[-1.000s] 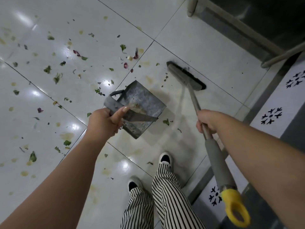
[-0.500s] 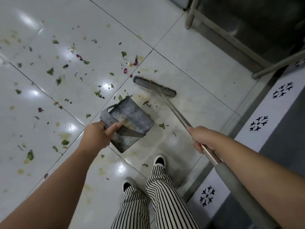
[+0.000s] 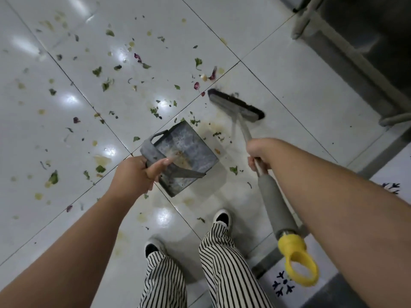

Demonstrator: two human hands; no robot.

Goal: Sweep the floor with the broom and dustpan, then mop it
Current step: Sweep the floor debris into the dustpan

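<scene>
My left hand [image 3: 135, 172] grips the handle of a grey metal dustpan [image 3: 189, 152], which tilts just above the white tiled floor [image 3: 289, 85] with brownish residue inside. My right hand [image 3: 261, 153] holds the metal shaft of a broom; its dark-bristled head [image 3: 235, 104] touches the floor beyond the dustpan's right side. The broom's grey grip and yellow hanging loop [image 3: 298, 265] stick out below my right forearm. Green and purple vegetable scraps [image 3: 106, 83] lie scattered over the tiles, mostly to the left and ahead.
My two feet in white shoes [image 3: 222, 218] and striped trousers stand just behind the dustpan. A metal-framed unit [image 3: 355, 52] with legs fills the upper right. A patterned tile strip [image 3: 284, 285] runs along the right edge.
The broom head has swung back to the right and away from the dustpan after a stroke toward it. The dustpan stays in my left hand at about the same spot.
</scene>
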